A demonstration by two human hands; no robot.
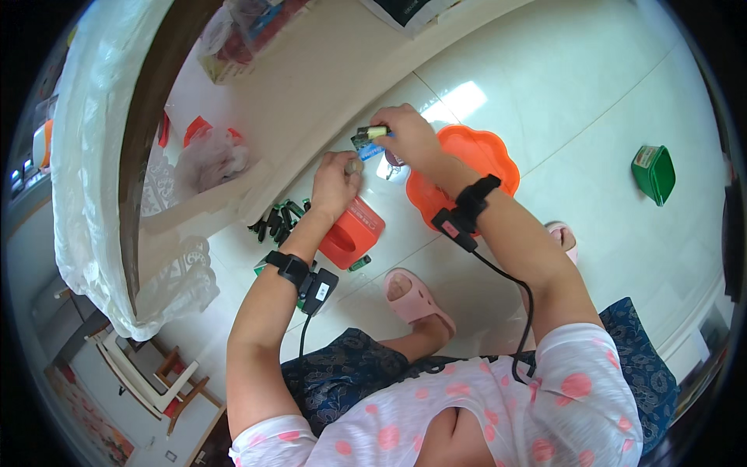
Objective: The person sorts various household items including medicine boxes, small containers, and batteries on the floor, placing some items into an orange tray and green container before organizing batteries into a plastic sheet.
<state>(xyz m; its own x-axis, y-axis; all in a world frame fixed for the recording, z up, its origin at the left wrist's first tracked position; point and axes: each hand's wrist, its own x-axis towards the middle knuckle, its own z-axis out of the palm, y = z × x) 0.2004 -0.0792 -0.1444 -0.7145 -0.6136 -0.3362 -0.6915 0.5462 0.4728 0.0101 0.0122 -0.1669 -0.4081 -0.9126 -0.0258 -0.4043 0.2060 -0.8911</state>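
My right hand pinches a small dark and yellow-green cylinder, which looks like a battery. Close to its left, my left hand has a small tan roundish object between thumb and fingers; its kind is unclear. Beneath the hands lie a blue printed piece and a white piece with a brown round patch. An orange-red plastic box with an oval recess sits below my left hand. Several black and green batteries are piled at its left, and a single one lies at its lower edge.
An orange scalloped basin stands under my right forearm. Farther right on the tiled floor is a green plastic container. A pale shelf unit with bags runs along the upper left. My pink slippers rest close by.
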